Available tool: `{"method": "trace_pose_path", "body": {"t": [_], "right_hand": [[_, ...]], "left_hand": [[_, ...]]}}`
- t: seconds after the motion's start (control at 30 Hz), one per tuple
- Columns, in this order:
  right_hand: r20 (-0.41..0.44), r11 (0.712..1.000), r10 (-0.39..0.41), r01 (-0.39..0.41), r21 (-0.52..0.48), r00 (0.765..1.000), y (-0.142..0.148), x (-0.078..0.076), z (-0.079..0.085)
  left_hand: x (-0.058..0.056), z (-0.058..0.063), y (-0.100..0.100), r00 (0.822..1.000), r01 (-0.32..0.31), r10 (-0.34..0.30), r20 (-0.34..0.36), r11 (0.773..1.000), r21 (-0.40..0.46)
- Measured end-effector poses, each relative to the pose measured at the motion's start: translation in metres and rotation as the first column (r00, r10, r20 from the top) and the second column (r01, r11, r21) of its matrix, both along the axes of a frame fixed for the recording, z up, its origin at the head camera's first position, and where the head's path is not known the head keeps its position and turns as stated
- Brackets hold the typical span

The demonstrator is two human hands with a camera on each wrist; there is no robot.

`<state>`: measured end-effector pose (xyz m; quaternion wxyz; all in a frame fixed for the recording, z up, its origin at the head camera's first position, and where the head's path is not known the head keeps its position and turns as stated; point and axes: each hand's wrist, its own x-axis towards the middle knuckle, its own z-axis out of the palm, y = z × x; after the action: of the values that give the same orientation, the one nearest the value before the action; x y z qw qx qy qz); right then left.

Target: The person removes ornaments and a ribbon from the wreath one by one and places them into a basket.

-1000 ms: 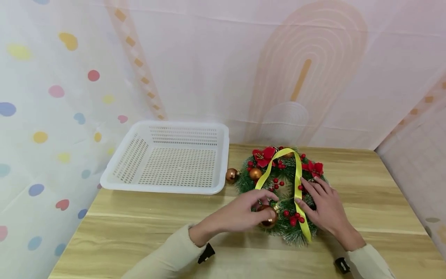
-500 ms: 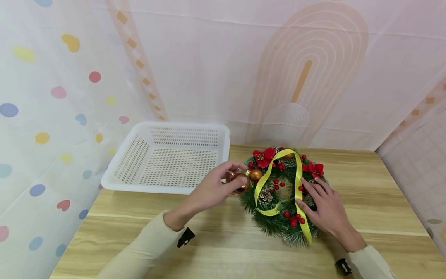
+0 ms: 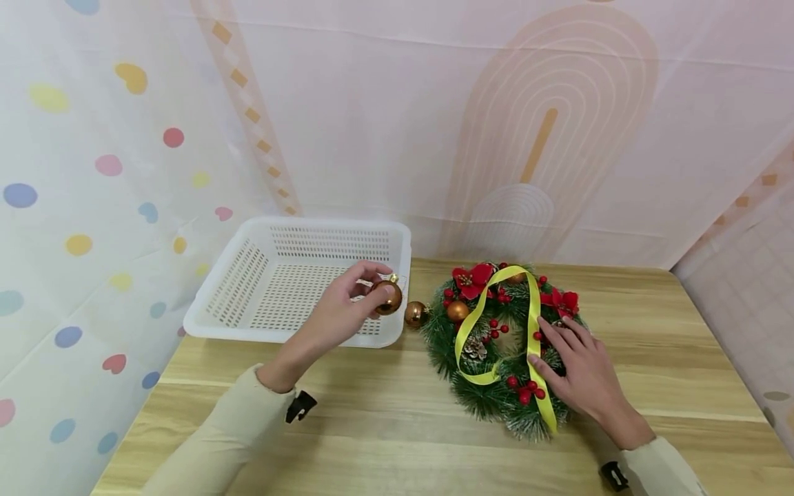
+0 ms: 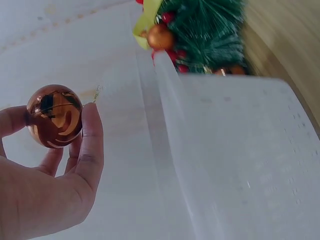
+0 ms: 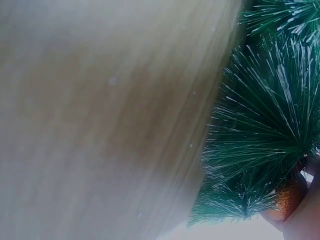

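Copper bauble (image 3: pixel 387 300) has been shifted leftward toward white basket (image 3: pixel 248 335), mid-frame, pinched by left grip (image 3: pixel 340 303); wreath (image 3: pixel 484 399), lower right of frame, is touched by spread right grip (image 3: pixel 579 372).

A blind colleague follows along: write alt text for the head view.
A person's left hand pinches a copper bauble at the right end of a white perforated basket. The right hand rests on a Christmas wreath with red poinsettias and a yellow ribbon; another copper bauble sits between basket and wreath.
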<state>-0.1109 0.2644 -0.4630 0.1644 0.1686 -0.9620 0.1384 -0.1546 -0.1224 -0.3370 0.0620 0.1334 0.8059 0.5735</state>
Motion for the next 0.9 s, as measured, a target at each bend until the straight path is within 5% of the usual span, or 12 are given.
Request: {"method": "trace_pose_path", "body": {"t": [0.3,0.47,0.67,0.9], "right_hand": [[-0.005,1.0,-0.002,0.002,0.003,1.0,0.001,0.0,-0.001],[0.002,1.0,-0.006,0.006,0.003,1.0,0.0,0.0,-0.001],[0.0,1.0,-0.005,0.005,0.0,1.0,0.001,0.0,-0.001],[-0.001,1.0,-0.006,0.006,0.003,1.0,0.001,-0.001,-0.001]], "left_hand": [[-0.017,-0.01,-0.026,0.992,-0.12,0.121,0.027,0.992,-0.041],[-0.025,-0.019,-0.038,0.988,-0.151,0.155,0.016,0.98,-0.132],[-0.028,-0.026,-0.044,0.99,-0.144,0.14,-0.036,0.965,-0.218],[-0.025,-0.036,-0.027,0.989,-0.095,0.059,-0.136,0.957,-0.274]]}}
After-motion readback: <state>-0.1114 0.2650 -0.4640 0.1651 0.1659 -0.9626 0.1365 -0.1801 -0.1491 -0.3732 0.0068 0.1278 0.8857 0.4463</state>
